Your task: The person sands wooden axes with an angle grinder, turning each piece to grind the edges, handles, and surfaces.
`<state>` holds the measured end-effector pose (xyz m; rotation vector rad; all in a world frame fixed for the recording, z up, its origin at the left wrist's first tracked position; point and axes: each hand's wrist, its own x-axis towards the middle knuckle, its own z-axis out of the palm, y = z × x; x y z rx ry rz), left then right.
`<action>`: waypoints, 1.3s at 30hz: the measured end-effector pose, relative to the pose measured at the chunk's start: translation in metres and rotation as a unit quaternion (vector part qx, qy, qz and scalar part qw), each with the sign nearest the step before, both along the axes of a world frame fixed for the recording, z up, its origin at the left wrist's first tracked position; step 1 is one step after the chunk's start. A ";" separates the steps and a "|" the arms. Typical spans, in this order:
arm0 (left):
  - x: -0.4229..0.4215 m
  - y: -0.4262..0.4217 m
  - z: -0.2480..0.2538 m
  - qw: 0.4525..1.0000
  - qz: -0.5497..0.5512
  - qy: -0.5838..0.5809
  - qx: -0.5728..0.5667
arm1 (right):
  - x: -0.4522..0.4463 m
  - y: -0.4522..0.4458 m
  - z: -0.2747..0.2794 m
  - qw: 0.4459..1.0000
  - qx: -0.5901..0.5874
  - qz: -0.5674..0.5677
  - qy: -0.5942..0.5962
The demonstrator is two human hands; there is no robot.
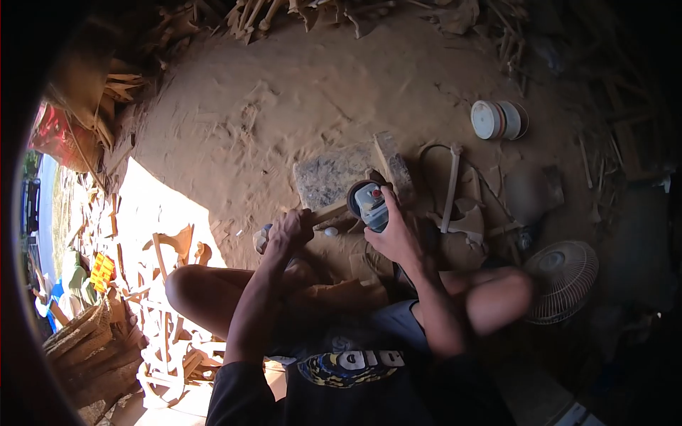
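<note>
My left hand point(290, 231) is wrapped round a pale wooden piece point(329, 211), which points right toward the tool. My right hand point(399, 233) grips an angle grinder point(374, 204) with a grey body and a red spot on top. The grinder's dark round disc side is at the right end of the wooden piece; whether they touch cannot be made out. Just beyond both hands lies a flat, stained block point(323, 174), with a narrow wooden strip point(384, 157) across its right part. A small pale round object point(331, 231) rests on the ground between my hands.
A white bucket point(486, 121) lies on its side at the upper right. Near my right knee is a round fan point(561, 280). A dark cable point(424, 153) and a long wooden stick point(450, 190) are right of the block. Wood scraps point(167, 341) pile up at the left.
</note>
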<state>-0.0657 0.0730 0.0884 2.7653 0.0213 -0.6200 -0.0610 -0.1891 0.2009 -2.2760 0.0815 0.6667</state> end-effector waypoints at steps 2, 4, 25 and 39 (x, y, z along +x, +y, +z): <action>0.001 -0.004 0.008 1.000 0.011 0.020 0.003 | -0.007 0.001 -0.044 0.997 0.035 -0.003 -0.069; -0.001 -0.003 0.007 1.000 0.016 0.021 0.007 | -0.011 0.005 -0.055 0.994 0.048 -0.004 -0.100; -0.003 -0.001 -0.013 0.999 -0.007 0.034 0.017 | -0.026 0.010 -0.043 0.986 -0.089 0.004 -0.139; -0.021 0.014 -0.078 0.991 -0.052 -0.115 0.034 | -0.048 0.005 -0.079 0.982 0.071 -0.017 -0.172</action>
